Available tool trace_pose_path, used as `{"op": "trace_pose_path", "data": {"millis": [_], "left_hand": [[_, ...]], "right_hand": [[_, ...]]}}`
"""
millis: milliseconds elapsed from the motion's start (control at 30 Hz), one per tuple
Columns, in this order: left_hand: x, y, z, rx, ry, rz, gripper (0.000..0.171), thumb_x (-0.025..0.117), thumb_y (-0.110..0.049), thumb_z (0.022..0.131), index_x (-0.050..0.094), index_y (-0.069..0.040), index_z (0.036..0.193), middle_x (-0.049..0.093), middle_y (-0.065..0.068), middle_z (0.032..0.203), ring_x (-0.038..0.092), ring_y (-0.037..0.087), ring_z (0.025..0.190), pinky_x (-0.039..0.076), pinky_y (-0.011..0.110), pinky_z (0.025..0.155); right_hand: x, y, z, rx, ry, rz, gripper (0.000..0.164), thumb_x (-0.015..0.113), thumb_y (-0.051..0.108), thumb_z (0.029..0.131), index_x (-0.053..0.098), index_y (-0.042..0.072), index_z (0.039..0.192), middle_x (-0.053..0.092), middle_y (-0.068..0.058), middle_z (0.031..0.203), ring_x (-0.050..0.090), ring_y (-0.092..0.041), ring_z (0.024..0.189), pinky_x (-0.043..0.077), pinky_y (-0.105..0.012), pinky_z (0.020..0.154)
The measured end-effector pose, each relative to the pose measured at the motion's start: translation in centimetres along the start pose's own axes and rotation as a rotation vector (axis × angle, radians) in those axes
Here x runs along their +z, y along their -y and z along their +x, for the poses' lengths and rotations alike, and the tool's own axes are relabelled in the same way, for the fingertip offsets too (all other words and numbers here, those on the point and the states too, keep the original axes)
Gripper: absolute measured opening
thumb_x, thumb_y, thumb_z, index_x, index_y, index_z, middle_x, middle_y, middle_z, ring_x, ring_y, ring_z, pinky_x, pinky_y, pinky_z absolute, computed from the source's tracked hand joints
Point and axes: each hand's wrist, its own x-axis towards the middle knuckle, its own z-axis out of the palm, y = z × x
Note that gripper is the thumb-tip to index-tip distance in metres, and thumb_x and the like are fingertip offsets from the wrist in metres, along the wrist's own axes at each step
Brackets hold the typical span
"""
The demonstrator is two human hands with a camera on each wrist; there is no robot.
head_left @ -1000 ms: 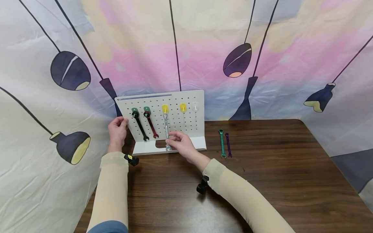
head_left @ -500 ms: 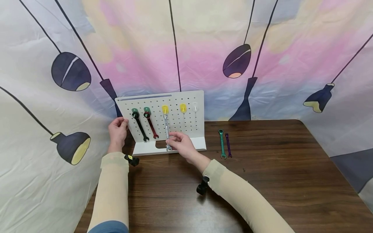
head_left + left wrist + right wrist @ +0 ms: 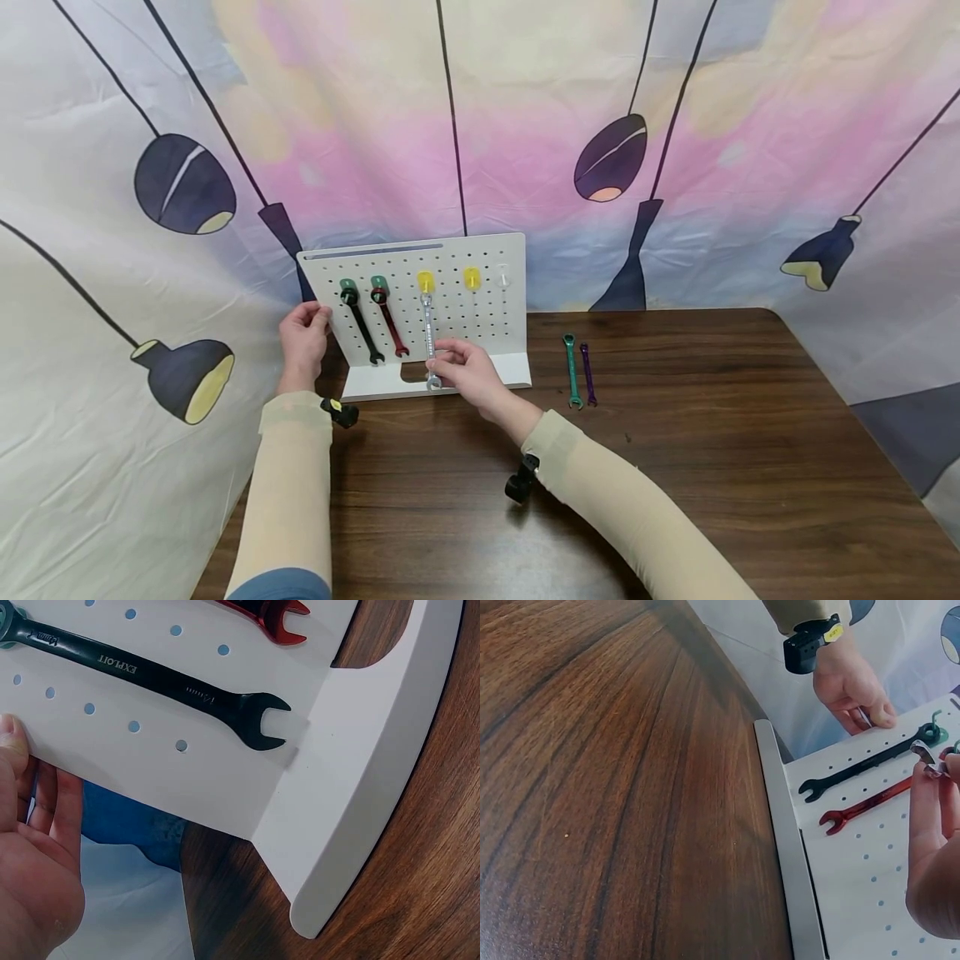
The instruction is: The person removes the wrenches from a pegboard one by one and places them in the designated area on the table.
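In the head view, my right hand (image 3: 472, 375) pinches the lower part of a silver wrench (image 3: 428, 321) between thumb and fingers. The wrench's upper end meets a yellow hook (image 3: 425, 281) on the white pegboard (image 3: 491, 325); whether it is hung there I cannot tell. My left hand (image 3: 303, 342) grips the board's left edge, thumb in front and fingers behind, as the left wrist view shows. A black wrench (image 3: 150, 667) and a red wrench (image 3: 872, 801) hang from green hooks left of the silver one. Only the silver wrench's open end shows in the right wrist view.
A second yellow hook (image 3: 471, 277) and a clear hook (image 3: 502, 275) on the board's right bear nothing. A green wrench (image 3: 572, 371) and a smaller purple wrench (image 3: 588, 375) lie on the brown table (image 3: 675, 467) right of the board. A printed cloth (image 3: 360, 150) hangs behind.
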Motion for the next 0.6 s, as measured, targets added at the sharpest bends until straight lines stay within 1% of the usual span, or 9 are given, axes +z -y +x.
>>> {"op": "trace_pose_path", "data": {"millis": [233,500,600], "left_hand": [[-0.08,-0.07,0.01,-0.021,-0.001,0.011,0.020,0.071,-0.005,0.104,0.069,-0.019,0.089,0.063,-0.012,0.081,0.060,0.003,0.078,0.054,0.015,0.072],[-0.02,-0.21,0.05,-0.044,0.004,0.048,0.014,0.070,-0.009,0.105,0.069,-0.017,0.093,0.063,-0.011,0.085,0.060,0.004,0.081,0.054,0.017,0.076],[0.00,-0.24,0.05,-0.047,0.007,0.052,0.013,0.070,-0.009,0.105,0.068,-0.016,0.094,0.063,-0.011,0.085,0.060,0.004,0.082,0.054,0.017,0.076]], "right_hand": [[0.14,0.12,0.02,-0.013,-0.001,0.007,0.038,0.070,0.001,0.101,0.061,-0.006,0.137,0.075,-0.015,0.109,0.072,-0.014,0.088,0.063,-0.036,0.088],[0.17,0.69,-0.01,-0.012,0.006,0.011,0.040,0.069,0.000,0.102,0.060,-0.006,0.141,0.070,-0.029,0.122,0.072,-0.013,0.090,0.063,-0.036,0.090],[0.14,0.87,-0.04,-0.016,0.008,0.017,0.040,0.069,-0.001,0.102,0.060,-0.006,0.141,0.071,-0.028,0.119,0.072,-0.013,0.090,0.062,-0.037,0.090]]}}
